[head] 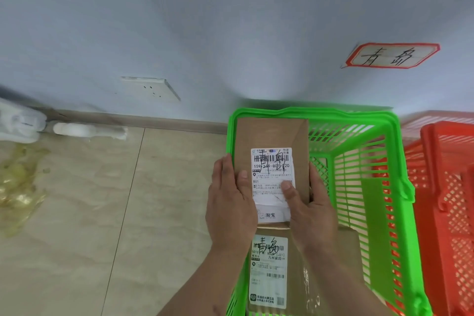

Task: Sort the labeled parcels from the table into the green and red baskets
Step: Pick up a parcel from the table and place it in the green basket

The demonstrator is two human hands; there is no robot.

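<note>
parcel (272,141), flat brown cardboard with a white label, gripped at its edges by left hand (230,200) and right hand (311,209) over slatted green basket (359,123).

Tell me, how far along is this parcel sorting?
One labeled parcel already lies in the green basket. A second brown parcel is in hand: the left hand and right hand grip its sides over that basket. The red basket shows no parcels in its visible part. The table is out of view, so what remains is unknown.
</note>
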